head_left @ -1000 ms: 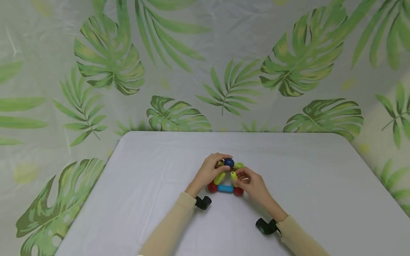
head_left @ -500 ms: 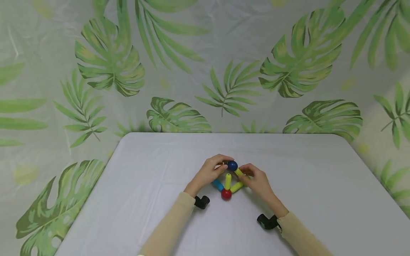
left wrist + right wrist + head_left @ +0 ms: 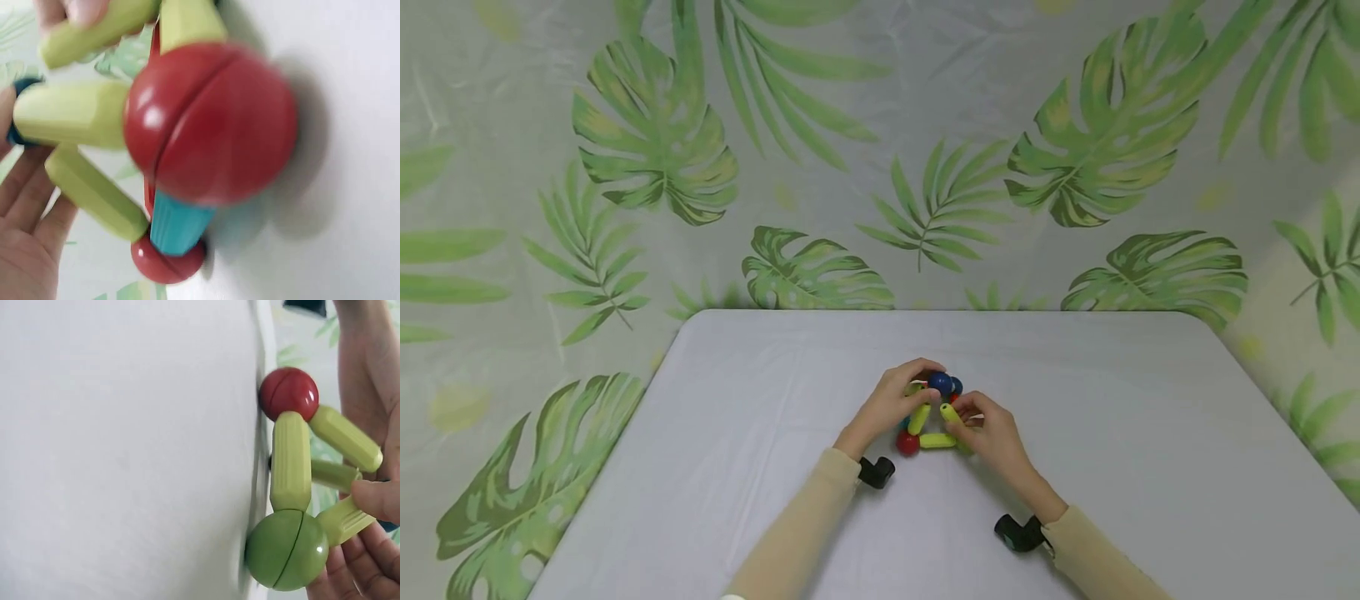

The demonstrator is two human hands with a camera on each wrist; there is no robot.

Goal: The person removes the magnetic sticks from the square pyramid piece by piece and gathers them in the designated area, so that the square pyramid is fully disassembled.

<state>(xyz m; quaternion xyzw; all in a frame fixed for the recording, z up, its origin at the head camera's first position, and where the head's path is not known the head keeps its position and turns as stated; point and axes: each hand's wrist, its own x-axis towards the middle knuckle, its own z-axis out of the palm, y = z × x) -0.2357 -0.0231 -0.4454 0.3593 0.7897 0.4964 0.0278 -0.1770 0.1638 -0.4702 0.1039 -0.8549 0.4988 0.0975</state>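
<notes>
The ball-and-rod assembly [image 3: 920,418] stands on the white table [image 3: 760,375], between the two hands. The lower yellow-green rod [image 3: 292,462] lies with its long axis left to right in the head view, joining a red ball [image 3: 907,442] to a green ball [image 3: 286,550]. The right hand [image 3: 994,429] pinches the tilted yellow-green rod [image 3: 950,412], which rises inward from the green ball, upper end toward the blue ball [image 3: 939,383]. The left hand [image 3: 889,404] holds the blue ball between thumb and fingers. Rods are ridged; the red and green balls are glossy and seamed.

A leaf-printed backdrop [image 3: 820,208] hangs behind the white table [image 3: 1120,417].
</notes>
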